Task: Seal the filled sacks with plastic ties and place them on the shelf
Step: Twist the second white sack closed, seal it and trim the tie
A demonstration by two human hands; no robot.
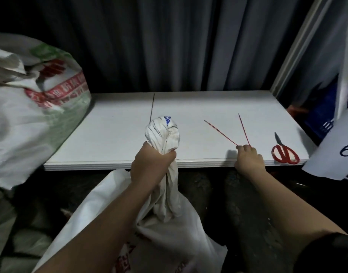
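Observation:
A filled white sack (169,239) stands on the floor in front of the white shelf (114,138). Its mouth is gathered into a twisted neck (163,133), and my left hand (149,166) grips that neck from the left. Two thin red plastic ties (221,133) lie on the shelf to the right of the neck. My right hand (248,159) is at the shelf's front edge, its fingertips curled onto the near ends of the ties. A second filled sack (31,107) with red and green print sits on the shelf's left end.
Red-handled scissors (284,152) lie at the shelf's front right corner. A white paper sheet (334,152) with a printed number hangs at the right. A dark curtain (169,46) backs the shelf. More sacks lie on the dark floor at lower left.

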